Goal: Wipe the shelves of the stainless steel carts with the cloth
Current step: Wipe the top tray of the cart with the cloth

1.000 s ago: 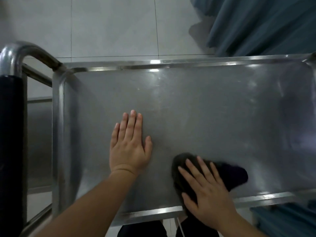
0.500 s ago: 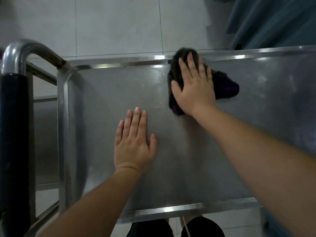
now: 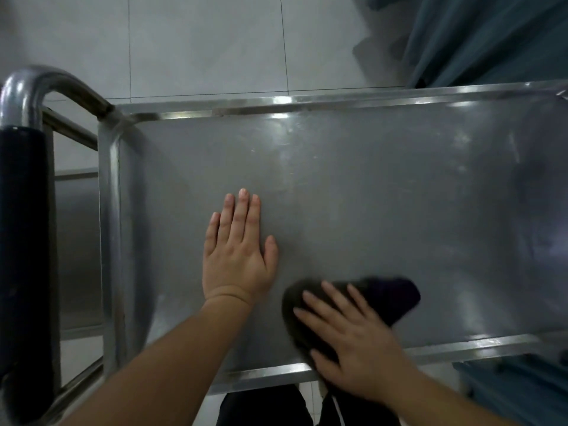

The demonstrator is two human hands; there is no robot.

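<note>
A dark crumpled cloth [image 3: 384,298] is pressed flat against the top shelf of a stainless steel cart [image 3: 384,186] by the right hand [image 3: 353,342], its fingers [image 3: 333,298] spread straight, close to the shelf's raised near rim. The left hand [image 3: 238,250] is laid palm-down just beside it, fingers straight and together. Bare metal is left open toward the far rim and the right end. At the left end, a curved tubular handle [image 3: 23,210] with a black grip is seen above pale floor tiles [image 3: 199,41].

1 head camera is looking steeply down, close over the cart shelf [image 3: 368,195], facing the far floor [image 3: 199,41].
</note>
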